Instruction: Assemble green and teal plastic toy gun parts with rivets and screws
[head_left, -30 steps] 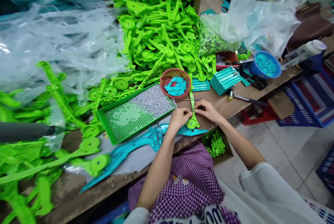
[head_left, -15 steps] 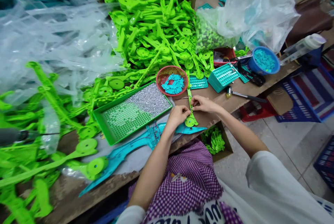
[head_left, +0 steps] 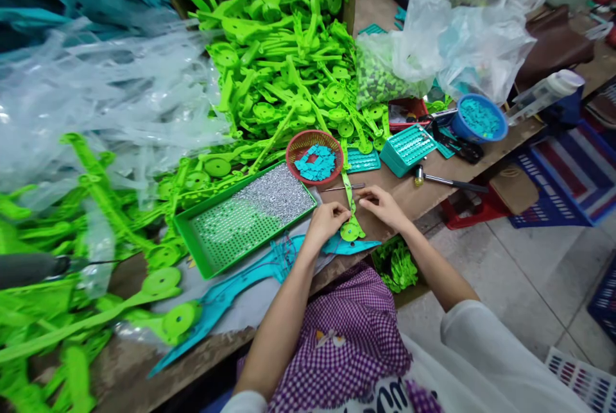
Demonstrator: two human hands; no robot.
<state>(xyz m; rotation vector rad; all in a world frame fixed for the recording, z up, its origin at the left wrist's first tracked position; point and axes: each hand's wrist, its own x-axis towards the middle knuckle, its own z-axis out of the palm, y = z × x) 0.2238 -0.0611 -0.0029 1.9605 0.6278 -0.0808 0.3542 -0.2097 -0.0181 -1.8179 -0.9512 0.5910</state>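
Observation:
A long lime-green plastic piece [head_left: 351, 231] with a round end lies in front of me, its narrow arm running away from me. At its left edge, my left hand [head_left: 328, 221] has its fingertips pinched together; anything between them is too small to make out. My right hand [head_left: 384, 206] hovers just right of the piece, fingers curved and a little apart, nothing visible in them. Beyond its fingertips lies a thin metal rod [head_left: 344, 188]. Under my left forearm stretches a long blue plastic part [head_left: 240, 278].
A green tray [head_left: 226, 233] of small metal pieces stands left, beside a red basket [head_left: 314, 156] of blue pieces. Green parts [head_left: 274, 92] are heaped behind. To the right are a teal box [head_left: 408, 149], a hammer [head_left: 445, 180] and a blue bowl [head_left: 480, 119].
My right hand has drawn back from the green piece to the right, and its fingers have loosened. My left hand stays pinched at the piece. The camera view has shifted slightly.

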